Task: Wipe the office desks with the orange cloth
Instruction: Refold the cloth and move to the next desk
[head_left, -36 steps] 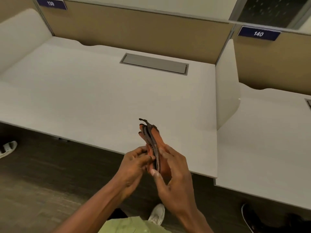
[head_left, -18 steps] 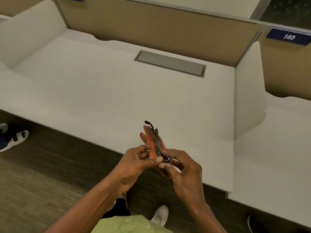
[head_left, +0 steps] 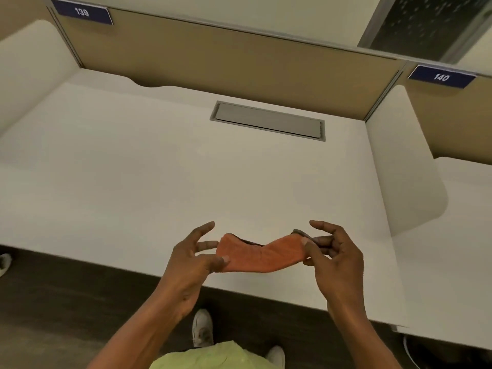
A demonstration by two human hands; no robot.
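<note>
The orange cloth (head_left: pixel 262 254), folded into a flat strip with a dark edge, hangs stretched sideways just above the near edge of the white desk (head_left: pixel 138 169). My left hand (head_left: pixel 194 259) pinches its left end between thumb and fingers. My right hand (head_left: pixel 332 257) pinches its right end, with the other fingers spread. The cloth sags a little in the middle and does not seem to touch the desk top.
A grey cable hatch (head_left: pixel 269 120) is set into the desk near the tan back partition (head_left: pixel 226 59). A white side divider (head_left: pixel 404 171) separates this desk from the neighbouring desk (head_left: pixel 452 249) on the right. Signs 139 (head_left: pixel 81 12) and 140 (head_left: pixel 441 76) hang on the partitions. Dark floor lies below.
The cloth was bunched upright between both hands; now my hands have moved apart and pulled it out flat and sideways. The view has tilted up toward the desk.
</note>
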